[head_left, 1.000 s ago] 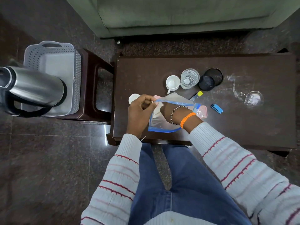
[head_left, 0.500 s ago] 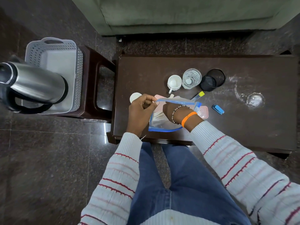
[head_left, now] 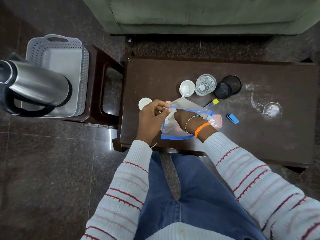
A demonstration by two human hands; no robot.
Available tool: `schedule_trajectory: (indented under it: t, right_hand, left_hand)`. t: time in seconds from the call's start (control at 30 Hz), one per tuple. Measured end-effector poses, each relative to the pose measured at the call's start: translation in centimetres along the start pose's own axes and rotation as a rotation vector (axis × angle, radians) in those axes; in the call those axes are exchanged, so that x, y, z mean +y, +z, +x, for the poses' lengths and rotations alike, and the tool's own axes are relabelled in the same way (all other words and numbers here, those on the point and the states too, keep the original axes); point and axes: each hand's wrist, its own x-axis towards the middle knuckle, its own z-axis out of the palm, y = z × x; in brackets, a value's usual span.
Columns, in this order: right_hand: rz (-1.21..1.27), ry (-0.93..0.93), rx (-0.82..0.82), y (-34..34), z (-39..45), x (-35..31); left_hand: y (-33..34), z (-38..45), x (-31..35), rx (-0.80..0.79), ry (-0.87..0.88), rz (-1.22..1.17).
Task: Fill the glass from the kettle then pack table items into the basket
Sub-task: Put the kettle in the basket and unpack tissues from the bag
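The left hand (head_left: 151, 120) pinches the far rim of a clear pouch (head_left: 173, 125) with a blue edge, thumb and fingertips pressed on the blue strip, and holds its mouth up over the near left part of the dark table (head_left: 155, 75). The right hand (head_left: 181, 116) is pushed down inside the pouch as far as the wrist, so its fingers are hidden and whether they grasp anything cannot be told. The glass (head_left: 205, 84) stands upright with water in it in the far middle of the table, between a white cup (head_left: 187, 88) on its left and a black mesh holder (head_left: 227, 86) on its right. A small white lid (head_left: 144, 103) lies just left of the left hand. A pen with a yellow cap (head_left: 212, 103) lies just beyond the pouch, a pink case (head_left: 216, 120) sticks out from behind the right wrist, and a small blue clip (head_left: 232, 118) lies near it on the right. The grey basket (head_left: 83, 54) sits on a brown stool (head_left: 105, 80) left of the table, and the steel kettle (head_left: 34, 84) stands at the far left, overlapping the basket's near side.
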Motion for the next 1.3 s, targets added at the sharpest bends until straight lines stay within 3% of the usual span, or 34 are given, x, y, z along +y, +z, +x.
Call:
schedule_trajectory:
  t: [0.27, 0.53, 0.97, 1.3]
  right_hand:
    - [-0.077, -0.113, -0.117, 0.2, -0.2, 0.6]
    - [-0.064, -0.127, -0.031, 0.4, -0.1, 0.8]
    - [-0.107, -0.174, -0.046, 0.8, 0.3, 0.5]
    - [-0.096, -0.167, -0.208, 1.2, 1.2, 0.5]
  left_hand:
    - [0.2, 0.1, 0.0, 0.024, -0.006, 0.014]
    - [0.0, 0.2, 0.4, 0.031, -0.011, 0.004]
    - [-0.3, 0.2, 0.2, 0.021, -0.019, 0.012]
    - [-0.4, 0.1, -0.2, 0.009, -0.024, 0.012]
